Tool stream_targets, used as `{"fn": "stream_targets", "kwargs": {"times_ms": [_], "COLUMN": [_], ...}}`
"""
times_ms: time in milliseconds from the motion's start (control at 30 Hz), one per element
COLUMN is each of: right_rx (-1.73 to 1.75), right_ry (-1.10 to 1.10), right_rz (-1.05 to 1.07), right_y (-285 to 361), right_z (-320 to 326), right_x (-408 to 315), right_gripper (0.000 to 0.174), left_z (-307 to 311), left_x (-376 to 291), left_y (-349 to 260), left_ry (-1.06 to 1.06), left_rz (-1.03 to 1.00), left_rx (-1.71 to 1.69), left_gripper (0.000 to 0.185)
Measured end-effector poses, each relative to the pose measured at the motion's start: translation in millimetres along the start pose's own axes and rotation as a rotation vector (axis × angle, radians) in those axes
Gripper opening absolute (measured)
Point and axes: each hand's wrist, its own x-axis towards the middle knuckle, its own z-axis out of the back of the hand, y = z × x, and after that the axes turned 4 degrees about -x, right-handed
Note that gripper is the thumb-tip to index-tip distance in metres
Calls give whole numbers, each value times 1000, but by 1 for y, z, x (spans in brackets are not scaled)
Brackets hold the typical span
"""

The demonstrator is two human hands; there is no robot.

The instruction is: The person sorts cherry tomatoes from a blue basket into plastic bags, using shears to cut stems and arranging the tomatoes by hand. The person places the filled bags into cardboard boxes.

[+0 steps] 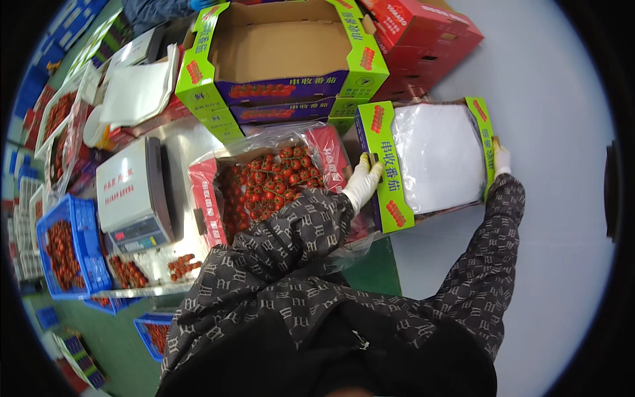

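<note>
A green and purple printed cardboard box (391, 168) stands tilted in front of me, to the right of the tomato carton. White sheet lining and clear plastic film (439, 156) cover its contents. My left hand (363, 181), in a white glove with yellowish fingertips, grips the box's left end at the hand hole. On the far right end, my right hand (501, 158), gloved too, holds the rim at its hand hole. Close by my left forearm is a red carton (211, 208) lined with clear plastic, holding cherry tomatoes on the vine (270, 181).
Stacked green and purple boxes (283, 49) stand behind, beside red cartons (426, 49). A weighing scale (131, 188) sits on the metal table (186, 149), near loose tomatoes (183, 267). Blue crates (89, 248) hold more tomatoes at left. Another person's sleeve (154, 15) shows at top left.
</note>
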Motion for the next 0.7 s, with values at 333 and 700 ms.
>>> {"fn": "stream_targets", "kwargs": {"times_ms": [333,700], "right_rx": [314,171], "right_ry": [-69,115], "right_rz": [39,28], "right_y": [-3,-27], "right_z": [-56,-86], "right_x": [-49,-51], "right_gripper": [52,56], "left_z": [-19,-3], "left_x": [-40,0], "left_y": [-10,34], "left_ry": [-284,-512], "left_rz": [10,304], "left_rx": [412,370], "left_gripper": [94,91]}}
